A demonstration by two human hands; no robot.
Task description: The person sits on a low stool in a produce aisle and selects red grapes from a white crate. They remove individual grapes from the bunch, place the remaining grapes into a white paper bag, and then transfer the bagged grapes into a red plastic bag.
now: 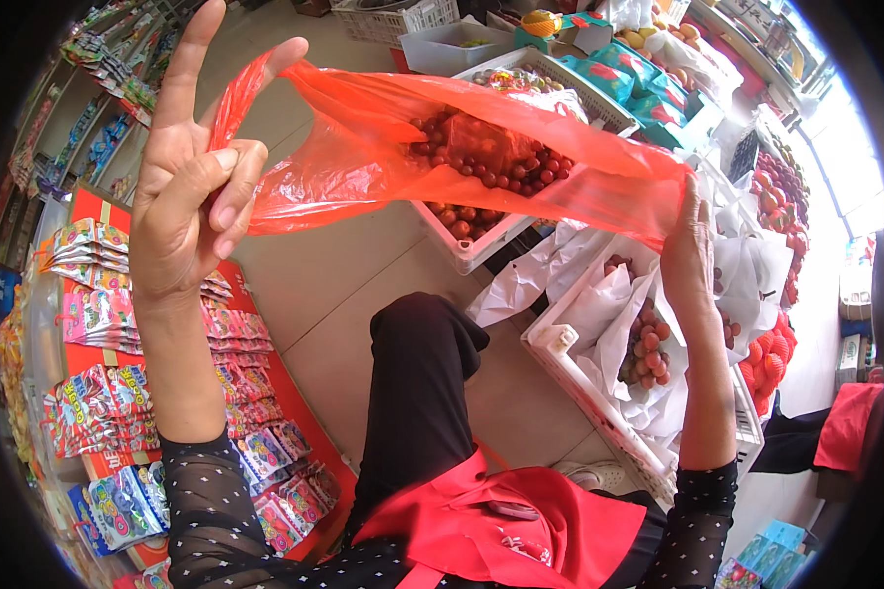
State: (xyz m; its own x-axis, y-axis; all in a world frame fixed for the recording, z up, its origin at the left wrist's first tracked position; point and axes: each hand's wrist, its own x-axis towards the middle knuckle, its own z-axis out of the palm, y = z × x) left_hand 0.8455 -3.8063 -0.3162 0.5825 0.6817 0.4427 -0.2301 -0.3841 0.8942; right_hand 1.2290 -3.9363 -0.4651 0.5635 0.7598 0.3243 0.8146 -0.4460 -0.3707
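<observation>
A thin, translucent red plastic bag (pixel 361 166) is stretched sideways between my two hands. On the left, one handle loops round a finger of my left hand (pixel 188 191); its index finger points up and the lower fingers curl in. My right hand (pixel 686 254) holds the bag's other end taut, its fingertips partly hidden by the film. Dark red grapes (pixel 545 171) show within the bag's outline; whether they lie in it or behind it I cannot tell. Below my right hand, a white plastic crate (pixel 560 368) contains grape bunches (pixel 647 346) in white paper.
Hanging candy packets (pixel 107 401) fill a red display stand at left. Another crate (pixel 460 254) of red fruit stands behind the bag. Teal bags (pixel 619 70) and netted red fruit (pixel 762 361) lie farther right. My black-clad knee (pixel 427 331) projects over the tiled floor (pixel 324 294).
</observation>
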